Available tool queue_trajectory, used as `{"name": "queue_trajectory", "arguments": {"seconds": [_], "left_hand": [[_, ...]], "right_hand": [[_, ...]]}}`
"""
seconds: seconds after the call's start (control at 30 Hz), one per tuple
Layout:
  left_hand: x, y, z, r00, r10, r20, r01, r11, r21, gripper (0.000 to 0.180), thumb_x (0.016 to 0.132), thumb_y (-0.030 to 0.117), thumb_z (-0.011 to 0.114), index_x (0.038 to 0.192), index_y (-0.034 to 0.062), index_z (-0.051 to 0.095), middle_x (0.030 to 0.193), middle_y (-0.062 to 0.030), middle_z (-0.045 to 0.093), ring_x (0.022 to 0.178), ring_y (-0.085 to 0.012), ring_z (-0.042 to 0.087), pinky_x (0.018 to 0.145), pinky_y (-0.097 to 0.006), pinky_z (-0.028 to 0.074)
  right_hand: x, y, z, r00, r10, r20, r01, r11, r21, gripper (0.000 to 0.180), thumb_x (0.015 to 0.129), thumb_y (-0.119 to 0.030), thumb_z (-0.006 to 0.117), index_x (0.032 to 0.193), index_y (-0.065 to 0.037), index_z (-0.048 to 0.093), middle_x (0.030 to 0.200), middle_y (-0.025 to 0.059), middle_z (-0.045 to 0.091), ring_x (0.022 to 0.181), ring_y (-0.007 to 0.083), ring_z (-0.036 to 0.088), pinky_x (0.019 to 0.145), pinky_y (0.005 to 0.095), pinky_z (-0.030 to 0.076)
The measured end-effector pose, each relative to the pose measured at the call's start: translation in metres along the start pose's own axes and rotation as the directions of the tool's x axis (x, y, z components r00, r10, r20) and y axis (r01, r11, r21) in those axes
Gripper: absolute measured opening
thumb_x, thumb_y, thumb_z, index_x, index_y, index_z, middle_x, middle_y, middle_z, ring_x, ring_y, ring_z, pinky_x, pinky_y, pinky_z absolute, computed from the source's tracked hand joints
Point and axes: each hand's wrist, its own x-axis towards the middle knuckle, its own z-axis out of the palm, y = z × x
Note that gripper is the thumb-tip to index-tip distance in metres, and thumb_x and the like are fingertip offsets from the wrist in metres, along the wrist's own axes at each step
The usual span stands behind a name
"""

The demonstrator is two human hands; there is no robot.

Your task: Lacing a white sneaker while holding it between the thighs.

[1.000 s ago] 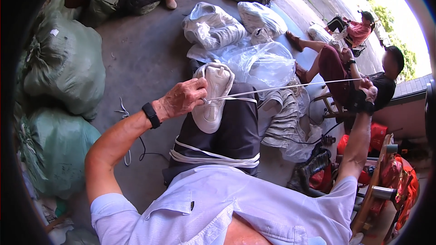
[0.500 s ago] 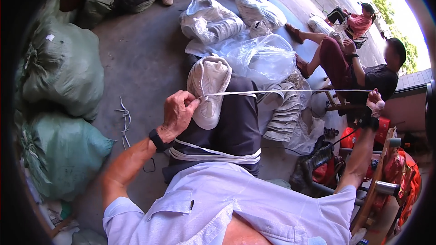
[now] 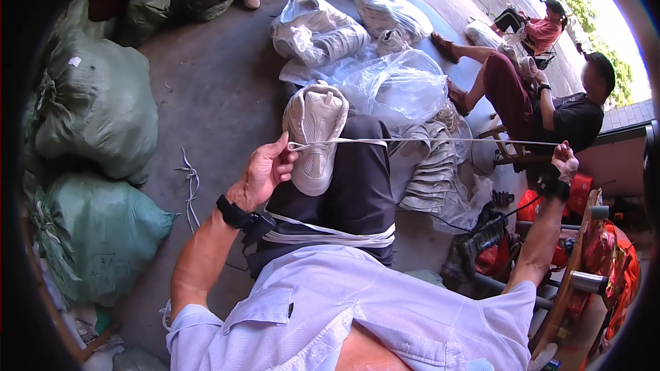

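Left hand (image 3: 265,172) now lower, beside white shoe (image 3: 316,137) on knee — pinches white cord (image 3: 440,141); right hand (image 3: 564,159), outstretched, grips the cord's far end — cord taut.

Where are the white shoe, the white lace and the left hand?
white shoe (image 3: 317,139), head view, middle of its sole.
white lace (image 3: 447,141), head view, the taut stretch between the hands.
left hand (image 3: 265,173), head view, back of the hand.

A matt white shoe sole (image 3: 315,139), thin white cord (image 3: 440,141), glossy clear plastic bags (image 3: 395,86), rough grey concrete floor (image 3: 213,96).
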Motion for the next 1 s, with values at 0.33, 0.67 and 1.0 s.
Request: {"name": "queue_trajectory", "arguments": {"seconds": [0.33, 0.67, 1.0], "left_hand": [[0.010, -0.026, 0.014, 0.840, 0.540, -0.043, -0.226, 0.421, 0.878, 0.050, 0.062, 0.012, 0.086, 0.097, 0.0014, 0.053, 0.077, -0.0042, 0.059, 0.067, -0.0147, 0.057, 0.066, -0.030, 0.050], [-0.001, -0.019, 0.028, 0.815, 0.579, 0.003, -0.199, 0.275, 0.940, 0.041, 0.067, 0.011, 0.084, 0.095, 0.0030, 0.055, 0.072, -0.0032, 0.058, 0.065, -0.0141, 0.056, 0.062, -0.030, 0.049], [0.034, 0.007, 0.078, 0.516, 0.664, 0.541, -0.484, -0.294, 0.824, 0.013, 0.084, 0.018, 0.069, 0.086, 0.0056, 0.069, 0.076, -0.0112, 0.065, 0.067, -0.0296, 0.063, 0.061, -0.039, 0.047]], "right_hand": [[-0.161, -0.092, -0.134, 0.975, -0.190, -0.113, 0.174, 0.975, -0.137, 0.022, 0.100, -0.008, 0.043, 0.098, 0.007, 0.059, 0.075, 0.0093, 0.058, 0.062, 0.0206, 0.056, 0.062, 0.0311, 0.050], [-0.145, -0.142, -0.191, 0.943, -0.330, -0.046, 0.303, 0.907, -0.293, 0.027, 0.101, -0.008, 0.042, 0.110, 0.004, 0.065, 0.094, 0.0121, 0.070, 0.078, 0.0221, 0.068, 0.076, 0.0324, 0.058], [0.013, -0.153, 0.008, 0.924, -0.313, 0.220, 0.330, 0.943, -0.044, 0.028, 0.103, -0.013, 0.043, 0.108, 0.007, 0.064, 0.095, 0.0179, 0.072, 0.082, 0.0255, 0.072, 0.082, 0.0369, 0.060]]}}
